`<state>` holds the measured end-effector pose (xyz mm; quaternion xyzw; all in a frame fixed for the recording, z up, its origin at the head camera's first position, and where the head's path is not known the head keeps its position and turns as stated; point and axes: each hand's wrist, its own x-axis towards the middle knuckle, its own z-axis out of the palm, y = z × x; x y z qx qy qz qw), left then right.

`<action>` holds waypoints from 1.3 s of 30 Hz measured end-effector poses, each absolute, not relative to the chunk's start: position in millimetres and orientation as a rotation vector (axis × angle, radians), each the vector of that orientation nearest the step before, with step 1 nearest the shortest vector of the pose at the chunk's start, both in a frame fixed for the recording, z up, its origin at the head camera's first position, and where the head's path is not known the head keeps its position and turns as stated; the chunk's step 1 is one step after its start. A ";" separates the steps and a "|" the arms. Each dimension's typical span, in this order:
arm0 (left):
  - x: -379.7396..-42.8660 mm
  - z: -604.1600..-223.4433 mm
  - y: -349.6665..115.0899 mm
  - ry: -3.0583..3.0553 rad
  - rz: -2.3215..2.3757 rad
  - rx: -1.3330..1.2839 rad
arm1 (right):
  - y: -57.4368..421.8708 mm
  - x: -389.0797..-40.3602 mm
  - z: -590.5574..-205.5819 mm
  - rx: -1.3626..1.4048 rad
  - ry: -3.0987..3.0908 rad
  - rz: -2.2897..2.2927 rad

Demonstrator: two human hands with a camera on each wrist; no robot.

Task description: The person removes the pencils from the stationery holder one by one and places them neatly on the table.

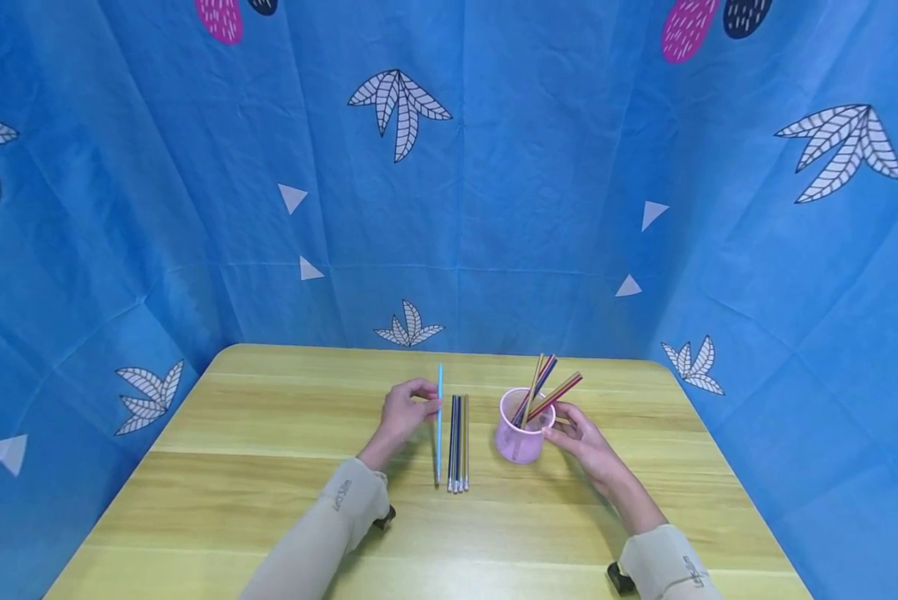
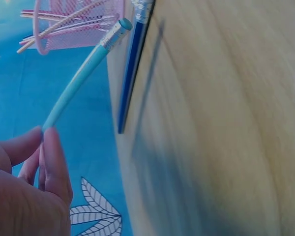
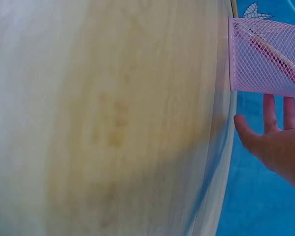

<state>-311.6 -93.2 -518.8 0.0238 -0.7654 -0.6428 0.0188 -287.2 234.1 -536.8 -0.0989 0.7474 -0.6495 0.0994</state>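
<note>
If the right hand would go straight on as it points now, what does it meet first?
Most likely the cup: the right hand is close at its wall, though contact is unclear.

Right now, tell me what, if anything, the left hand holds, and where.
A light blue pencil, pinched just past its middle, away from the eraser.

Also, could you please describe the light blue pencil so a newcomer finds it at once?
On the wooden table, look left of the pink mesh cup to the row of pencils. Just left of that row, the left hand pinches the light blue pencil. Its pale blue body sets it apart from those dark and gold neighbours.
</note>
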 end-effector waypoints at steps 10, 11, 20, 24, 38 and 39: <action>-316.8 -533.7 -87.9 -2.387 -2.006 0.179 | 234.0 -286.3 -536.7 -0.298 2.203 -1.927; -316.8 -534.2 -87.4 -2.386 -2.011 0.187 | 233.9 -286.2 -536.5 -0.297 2.207 -1.923; -318.1 -536.4 -82.7 -2.449 -1.952 0.214 | 233.6 -287.1 -535.0 -0.300 2.206 -1.919; -319.4 -537.4 -79.8 -2.494 -1.922 0.223 | 234.8 -286.9 -535.9 -0.298 2.202 -1.921; -323.3 -540.3 -74.0 -2.585 -1.876 0.264 | 234.5 -287.1 -536.7 -0.284 2.216 -1.905; -323.5 -540.2 -73.9 -2.584 -1.881 0.269 | 234.6 -287.3 -536.9 -0.282 2.215 -1.905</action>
